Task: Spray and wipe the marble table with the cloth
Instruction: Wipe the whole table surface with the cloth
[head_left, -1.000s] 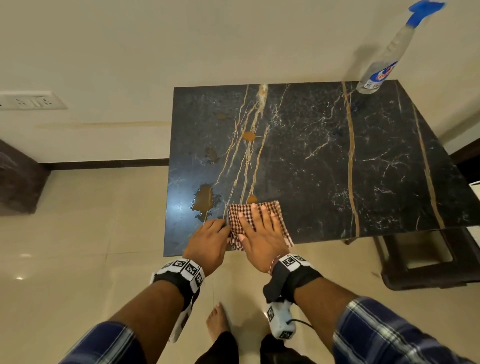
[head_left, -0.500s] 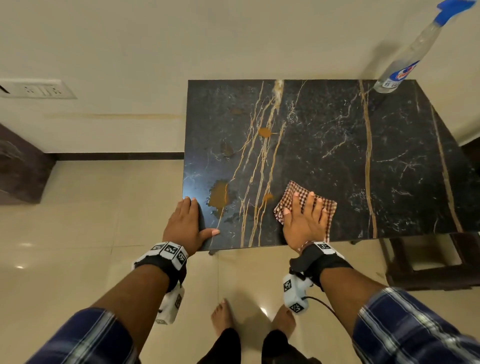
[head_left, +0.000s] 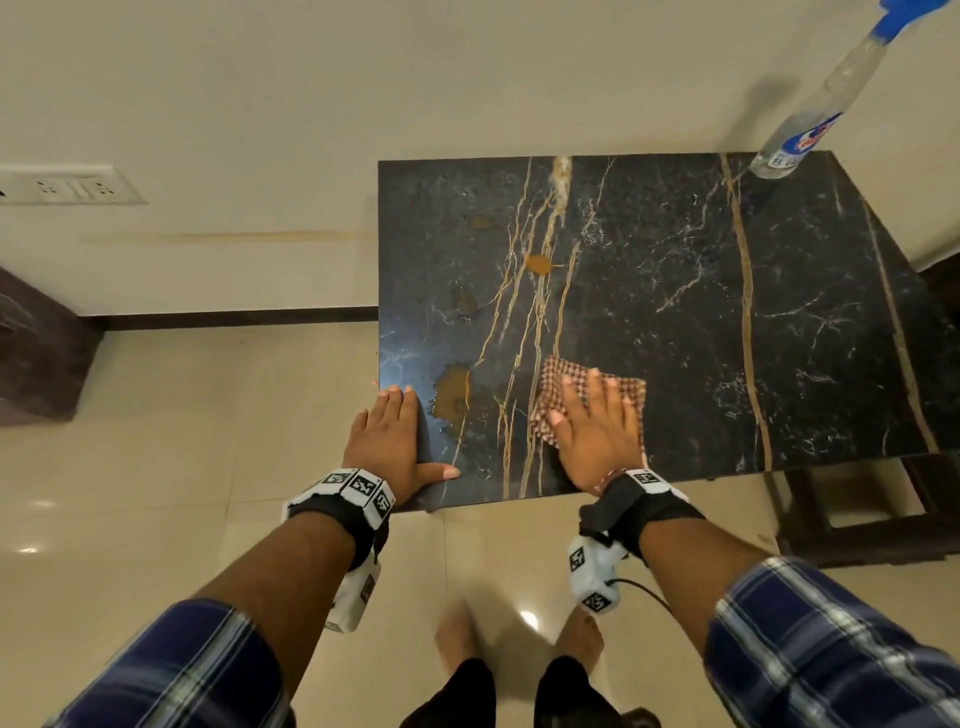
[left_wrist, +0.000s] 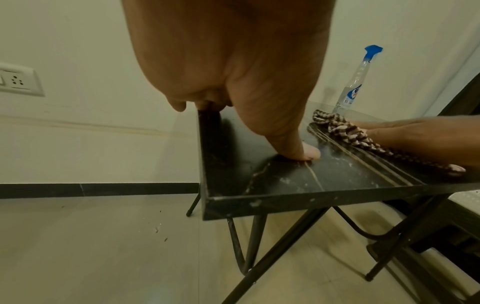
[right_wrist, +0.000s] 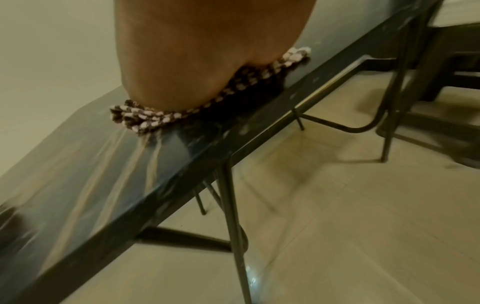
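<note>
The black marble table (head_left: 675, 291) with gold veins fills the head view. My right hand (head_left: 597, 423) lies flat, fingers straight, pressing a brown-and-white checked cloth (head_left: 553, 392) onto the table near its front edge; the cloth (right_wrist: 145, 118) bunches under my palm in the right wrist view. My left hand (head_left: 387, 434) rests flat on the table's front left corner, thumb (left_wrist: 298, 150) on the top. Brown wet stains (head_left: 452, 392) lie between the two hands. A clear spray bottle (head_left: 810, 124) with a blue trigger stands at the far right corner.
The table stands against a cream wall on thin black metal legs (left_wrist: 249, 242). A wall socket plate (head_left: 67, 184) sits at the left. Dark furniture (head_left: 872, 514) stands to the right of the table and a dark cabinet (head_left: 36, 353) at far left. My bare feet (head_left: 457, 634) are on tiled floor.
My right hand has slid the cloth rightward and away from the front left, then slightly back. My left hand moved off the cloth to the table's left corner.
</note>
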